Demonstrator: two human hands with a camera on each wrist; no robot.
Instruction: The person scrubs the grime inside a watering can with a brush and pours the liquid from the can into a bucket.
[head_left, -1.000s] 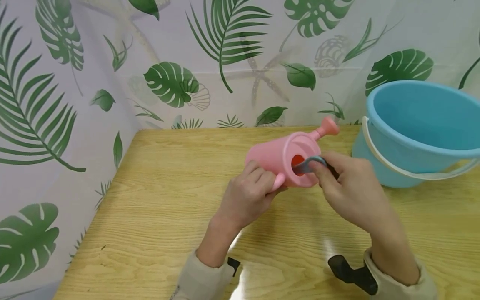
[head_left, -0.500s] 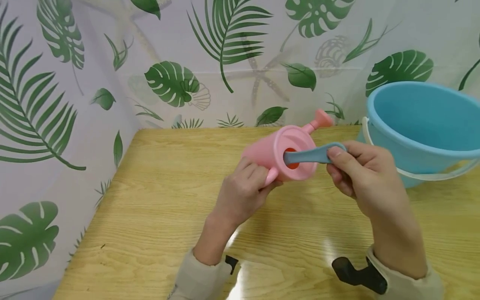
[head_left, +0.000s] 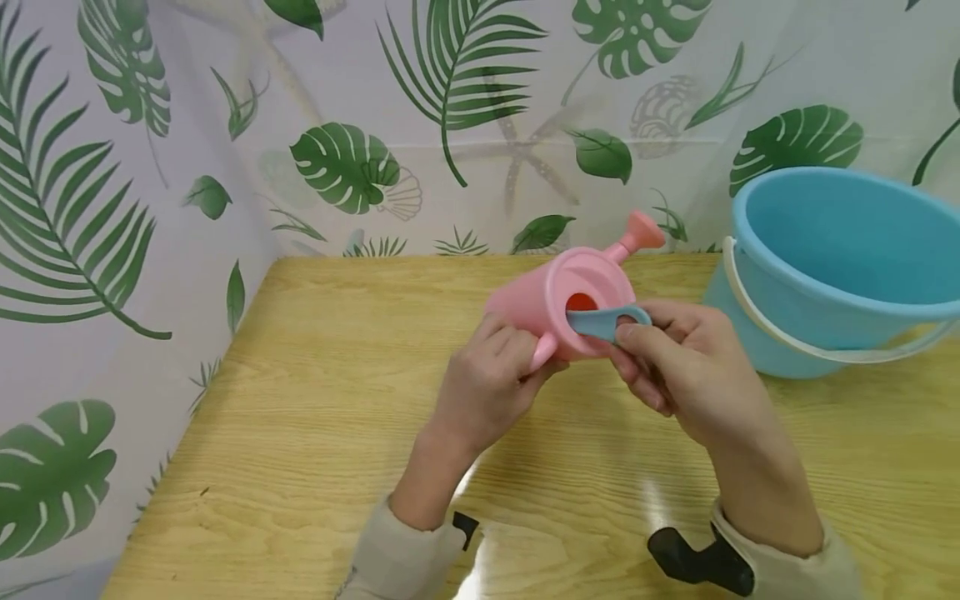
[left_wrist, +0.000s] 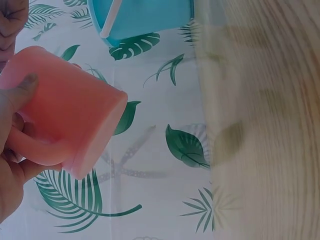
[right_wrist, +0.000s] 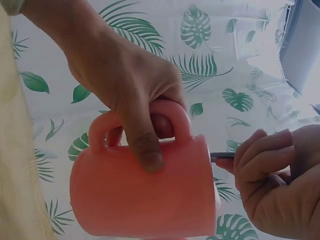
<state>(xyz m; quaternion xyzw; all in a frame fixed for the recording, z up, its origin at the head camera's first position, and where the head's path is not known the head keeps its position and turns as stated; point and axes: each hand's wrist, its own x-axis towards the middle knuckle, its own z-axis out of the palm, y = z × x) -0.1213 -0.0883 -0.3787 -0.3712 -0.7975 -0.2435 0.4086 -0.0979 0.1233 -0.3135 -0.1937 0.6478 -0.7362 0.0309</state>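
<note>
Left hand (head_left: 487,377) wraps the can (head_left: 529,295) by its handle (head_left: 543,353); can is up off the table (head_left: 315,400), tilted. Right hand (head_left: 693,367), right of can, pinches the spoon (head_left: 597,322) near its ring; far end at can's mouth, depth unclear. Bucket (head_left: 802,308) further right of can. I'd keep can steady, spoon lined up with the red hole (head_left: 580,301), clear of its edge.

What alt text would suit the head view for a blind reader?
A person's left hand holds a tilted pink plastic watering can by its handle while the right hand pinches a light-blue plastic tool at the can's opening. A round light-blue plastic bucket stands to their right on a yellow wood-grain table, before a white leaf-print backdrop.
</note>
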